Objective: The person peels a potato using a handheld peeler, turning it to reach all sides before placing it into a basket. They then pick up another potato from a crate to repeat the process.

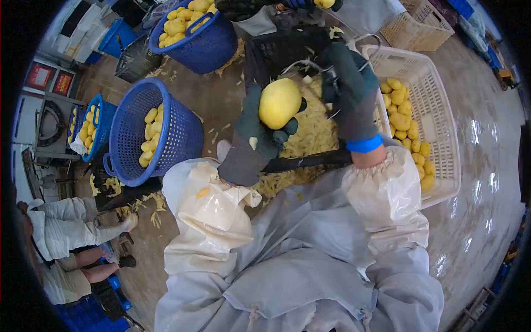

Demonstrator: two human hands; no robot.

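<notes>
Blue basket blocks your left hand outward, white crate blocks your right hand, black crate ahead, floor open far right.

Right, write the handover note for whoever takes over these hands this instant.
Left hand: gloved, shut on a fruit, yellow, with its visible side smooth and peeled.
Right hand: gloved, shut on a metal tool, just right of the fruit.
Below the hands: black crate heaped with peelings.
Done: more yellow fruit lies in the white basket on the right and in the blue baskets on the left.
Left: the held fruit is in no basket yet. Its far side is hidden, so check it.
</notes>
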